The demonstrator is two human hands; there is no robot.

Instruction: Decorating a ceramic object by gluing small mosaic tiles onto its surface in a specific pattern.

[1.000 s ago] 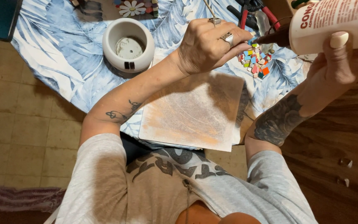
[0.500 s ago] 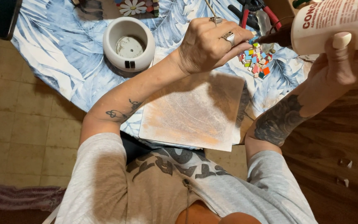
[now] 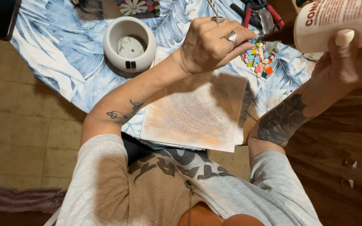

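A: Where's the glue bottle (image 3: 336, 23) relative to your grip?

B: It lies on its side in your right hand (image 3: 344, 62), fingers wrapped under it and the thumb pressed on its white wall. Its dark nozzle (image 3: 279, 35) points toward your left hand (image 3: 212, 46), just above the heap of small coloured tiles (image 3: 258, 60).

A: And your left grip?

B: Fingertips pinched together right at the nozzle tip. Whatever they hold is too small to tell, so I can't say what it is.

A: What's around the tiles?

B: Below them, toward you, lies the pale board with orange smears (image 3: 197, 111), its near edge hanging over the rim of the desk (image 3: 51, 54). Left of the tiles, past your left wrist, stands the white round pot (image 3: 129, 44). Above the tiles, red-handled tools (image 3: 258, 12) crowd the far edge.

A: Open room?

B: The blue leaf-print cloth between pot and board is free; right of the tiles, the desk ends at dark wood.
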